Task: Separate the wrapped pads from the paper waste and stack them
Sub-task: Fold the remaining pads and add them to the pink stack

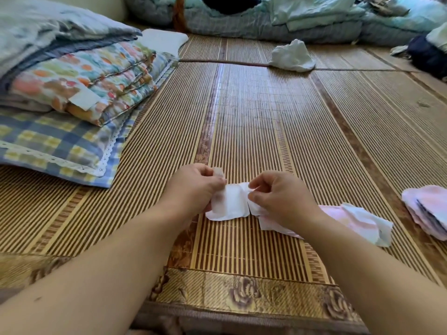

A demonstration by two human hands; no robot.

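A white pad [232,204] lies unfolded on the bamboo mat [242,117] in front of me. My left hand [193,187] pinches its left end together with a thin paper strip. My right hand [280,197] pinches its right part. Under and right of my right wrist lies a pink and white wrapper [358,221], flattened and crumpled. A stack of pink wrapped pads [428,209] sits at the right edge of the mat. A crumpled white heap of paper [292,56] lies far ahead on the mat.
Folded quilts and a checked pillow [60,141] are piled at the left. Bedding and clothes [290,18] lie along the back. Dark cloth [425,54] sits at the far right. The mat's patterned border [242,291] runs near me.
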